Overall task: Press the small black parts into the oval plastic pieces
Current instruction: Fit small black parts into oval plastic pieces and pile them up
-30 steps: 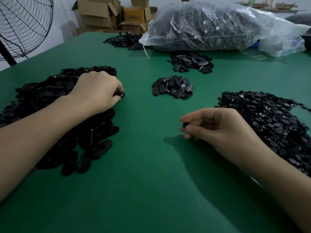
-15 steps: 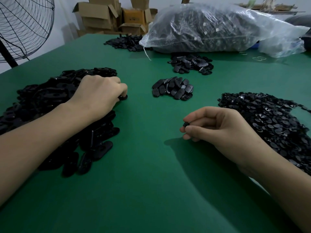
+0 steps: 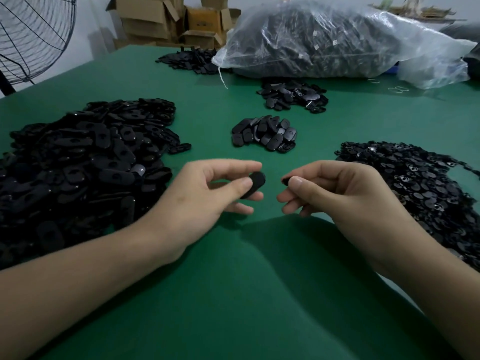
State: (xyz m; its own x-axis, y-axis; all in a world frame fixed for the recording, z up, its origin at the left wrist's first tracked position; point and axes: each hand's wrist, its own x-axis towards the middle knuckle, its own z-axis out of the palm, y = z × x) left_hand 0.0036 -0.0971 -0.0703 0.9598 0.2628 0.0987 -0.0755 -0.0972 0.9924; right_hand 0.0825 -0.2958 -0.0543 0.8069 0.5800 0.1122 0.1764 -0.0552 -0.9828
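My left hand [image 3: 207, 196] pinches a black oval plastic piece [image 3: 255, 182] between thumb and fingers, held just above the green table [image 3: 233, 294]. A small gap to its right, my right hand [image 3: 335, 193] grips a small black part [image 3: 285, 181] at its fingertips; most of that part is hidden. A big heap of oval pieces [image 3: 85, 162] lies to the left. On the right spreads a pile of small black parts [image 3: 420, 183]. A small cluster of oval pieces [image 3: 265, 133] sits in the middle, beyond both hands.
Another small pile [image 3: 293, 96] lies farther back, with a large clear plastic bag of black parts [image 3: 337, 40] behind it and a further pile [image 3: 189, 59] at the back left. Cardboard boxes [image 3: 155, 19] and a standing fan [image 3: 31, 37] stand past the table's far left edge.
My left hand has lifted off the left heap and come to the centre holding an oval piece. The right hand has shifted slightly up toward it, still pinching its small part.
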